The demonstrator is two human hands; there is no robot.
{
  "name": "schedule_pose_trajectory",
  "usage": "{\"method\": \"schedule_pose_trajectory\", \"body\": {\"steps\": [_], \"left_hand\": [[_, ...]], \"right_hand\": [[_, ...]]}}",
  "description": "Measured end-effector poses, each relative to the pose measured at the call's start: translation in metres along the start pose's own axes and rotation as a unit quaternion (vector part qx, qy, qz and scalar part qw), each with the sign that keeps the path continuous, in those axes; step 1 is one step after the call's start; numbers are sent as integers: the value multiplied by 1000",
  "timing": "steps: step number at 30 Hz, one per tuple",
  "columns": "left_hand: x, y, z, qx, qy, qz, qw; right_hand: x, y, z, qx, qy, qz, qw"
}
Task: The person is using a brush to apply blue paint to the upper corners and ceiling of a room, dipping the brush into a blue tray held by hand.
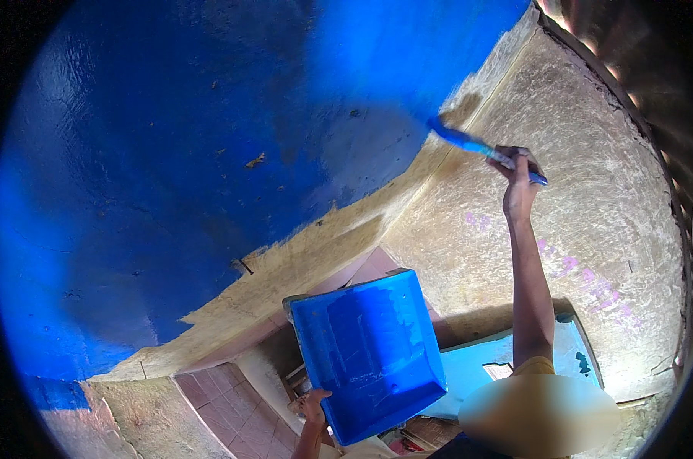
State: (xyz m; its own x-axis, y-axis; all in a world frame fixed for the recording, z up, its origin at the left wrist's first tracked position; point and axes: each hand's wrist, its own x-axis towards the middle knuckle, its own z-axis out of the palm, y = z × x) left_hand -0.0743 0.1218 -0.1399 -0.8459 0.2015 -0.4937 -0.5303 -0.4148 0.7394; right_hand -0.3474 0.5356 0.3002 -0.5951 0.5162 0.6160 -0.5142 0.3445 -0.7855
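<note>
In the head view, the right hand has its grip pinching the handle of a paintbrush, whose blurred, blue-coated bristles sit at the border between the blue paint and the bare, beige wall; whether they touch it I cannot tell. The left hand has its grip closed on the left rim of a tilted blue tray, below the painted area, with wet-looking blue inside. Smudged purple marks run across the bare wall, too indistinct to read; on the light-blue panel beside the tray, a small pale patch carries detail too tiny to make out
</note>
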Motion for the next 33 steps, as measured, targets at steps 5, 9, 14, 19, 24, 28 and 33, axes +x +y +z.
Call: {"method": "schedule_pose_trajectory", "body": {"steps": [5,9,14,19,24,28,33], "left_hand": [[-2,6,-1,-41,-8,-11,999],[-4,7,1,-31,11,-40,999],[-1,-6,-3,16,-15,17,1000],[-2,0,-6,27,3,-15,1000],[-1,10,-4,-47,29,-57,997],[-3,14,-7,-46,47,-72,995],[-16,43,13,7,21,7,1000]], "right_hand": [[36,-16,10,-98,-31,-18,995],[89,-61,18,-81,41,-139,986],[80,-50,19,206,116,-196,952],[4,43,21,200,108,-31,973],[-62,88,-15,77,69,70,992],[-47,100,-11,-13,11,75,997],[12,55,-12,9,7,-59,998]]}}
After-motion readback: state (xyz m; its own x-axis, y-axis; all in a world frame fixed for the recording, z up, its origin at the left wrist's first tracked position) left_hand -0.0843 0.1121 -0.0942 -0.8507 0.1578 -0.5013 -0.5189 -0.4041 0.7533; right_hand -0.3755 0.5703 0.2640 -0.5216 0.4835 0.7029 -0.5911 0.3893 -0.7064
